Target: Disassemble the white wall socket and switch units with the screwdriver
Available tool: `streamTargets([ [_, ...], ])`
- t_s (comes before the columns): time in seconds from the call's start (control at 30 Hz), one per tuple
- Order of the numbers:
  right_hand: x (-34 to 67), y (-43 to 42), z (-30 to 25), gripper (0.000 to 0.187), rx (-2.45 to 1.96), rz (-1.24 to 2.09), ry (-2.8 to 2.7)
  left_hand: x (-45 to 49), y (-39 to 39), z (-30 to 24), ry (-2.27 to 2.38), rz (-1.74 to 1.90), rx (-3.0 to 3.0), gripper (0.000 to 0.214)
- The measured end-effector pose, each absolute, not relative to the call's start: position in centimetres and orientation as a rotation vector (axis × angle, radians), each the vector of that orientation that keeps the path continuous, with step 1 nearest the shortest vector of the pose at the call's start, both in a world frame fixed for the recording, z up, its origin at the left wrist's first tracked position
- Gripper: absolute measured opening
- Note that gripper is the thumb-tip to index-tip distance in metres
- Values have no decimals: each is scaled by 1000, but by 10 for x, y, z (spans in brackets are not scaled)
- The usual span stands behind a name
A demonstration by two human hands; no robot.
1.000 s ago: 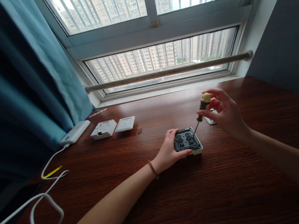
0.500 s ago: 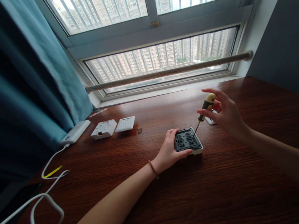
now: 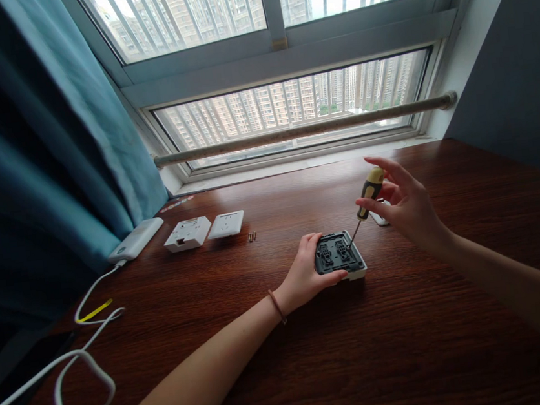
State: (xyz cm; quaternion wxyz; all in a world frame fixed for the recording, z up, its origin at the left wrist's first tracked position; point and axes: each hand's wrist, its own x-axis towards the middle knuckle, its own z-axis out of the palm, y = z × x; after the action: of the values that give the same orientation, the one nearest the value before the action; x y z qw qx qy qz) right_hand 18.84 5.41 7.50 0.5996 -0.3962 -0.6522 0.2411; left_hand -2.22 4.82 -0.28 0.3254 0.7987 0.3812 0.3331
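A square switch module (image 3: 338, 254), dark grey inside with a white rim, lies face down near the middle of the dark wooden table (image 3: 318, 366). My left hand (image 3: 306, 275) grips its left edge and holds it flat. My right hand (image 3: 404, 203) pinches a small screwdriver (image 3: 369, 191) with a yellow and black handle. The screwdriver leans to the right, and its tip rests in the right part of the module.
Behind my right hand a small white piece (image 3: 379, 217) lies on the table. At the left stand two white wall plates (image 3: 187, 233) (image 3: 226, 224), small screws (image 3: 252, 236), a white power bank (image 3: 135, 239) with a looping white cable (image 3: 81, 364), and a teal curtain (image 3: 39, 144).
The screwdriver handle has tilted a little further to the right between my fingers, with its tip staying in the module. My left hand and the module have not moved.
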Motion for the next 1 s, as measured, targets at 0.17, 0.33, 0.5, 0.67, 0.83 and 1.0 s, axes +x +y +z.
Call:
streamTargets([
  [0.17,185,44,81,49,-749,774,-1548,-22,49,-4,994,887,2092,75],
  [0.33,186,52,76,49,-818,680,-1569,-22,48,-3,999,893,2084,75],
  [0.5,186,54,74,59,-920,680,-1507,-22,48,-2,1001,881,2085,75],
  [0.67,186,50,83,48,-859,758,-1465,-22,49,-4,1003,885,2089,76],
  [0.83,194,58,77,32,-886,920,-1209,-23,50,-9,1014,890,2109,80],
  [1.0,196,51,34,30,-1140,1534,-1048,-23,53,2,1012,893,2171,58],
])
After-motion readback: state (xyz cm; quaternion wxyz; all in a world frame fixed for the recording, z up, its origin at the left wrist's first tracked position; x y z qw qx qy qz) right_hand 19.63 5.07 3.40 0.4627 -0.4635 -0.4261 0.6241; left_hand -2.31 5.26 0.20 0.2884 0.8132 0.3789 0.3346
